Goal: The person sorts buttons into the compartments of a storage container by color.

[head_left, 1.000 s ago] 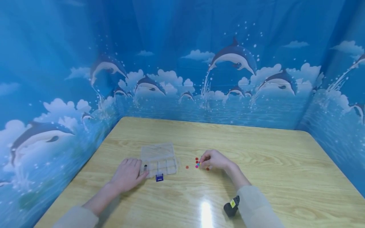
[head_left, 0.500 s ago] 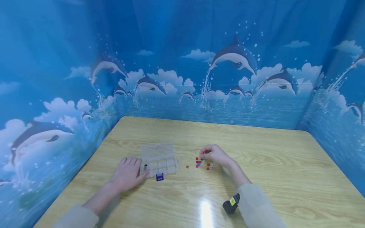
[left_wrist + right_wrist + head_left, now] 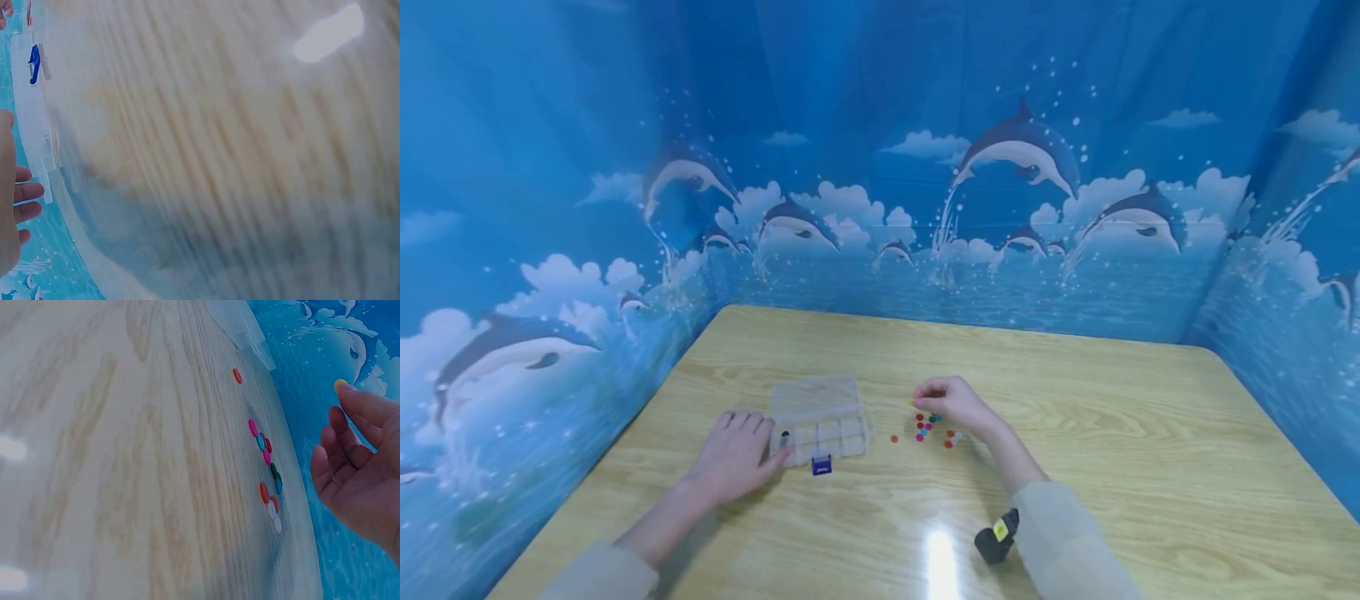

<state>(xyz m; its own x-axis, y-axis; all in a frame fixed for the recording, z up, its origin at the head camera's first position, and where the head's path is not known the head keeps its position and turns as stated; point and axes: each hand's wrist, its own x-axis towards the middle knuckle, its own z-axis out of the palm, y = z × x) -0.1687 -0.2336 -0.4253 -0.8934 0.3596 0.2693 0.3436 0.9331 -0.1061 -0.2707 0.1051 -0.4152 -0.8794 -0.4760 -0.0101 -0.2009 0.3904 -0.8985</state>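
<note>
My right hand (image 3: 958, 406) is raised over the table and pinches a small yellow button (image 3: 340, 385) between thumb and forefinger. Below it lies a loose cluster of round buttons (image 3: 267, 456) in pink, red, blue, green, orange and white. One orange button (image 3: 894, 439) lies apart, nearer the clear plastic compartment box (image 3: 842, 447). The box's lid (image 3: 814, 395) is folded back flat, and a blue latch (image 3: 822, 465) sits at its front. A dark item (image 3: 786, 434) stands out in the left compartment. My left hand (image 3: 736, 458) rests at the box's left side, fingers extended.
The wood-grain table (image 3: 1075, 433) reaches back to a blue dolphin-printed curtain (image 3: 880, 167) around its far sides. A black device (image 3: 997, 537) with a yellow label is on the right wrist. A bright reflection shows near the front.
My right hand has lifted from among the buttons and moved back and slightly left, with the yellow button now visible at its fingertips. The left hand and box have stayed put.
</note>
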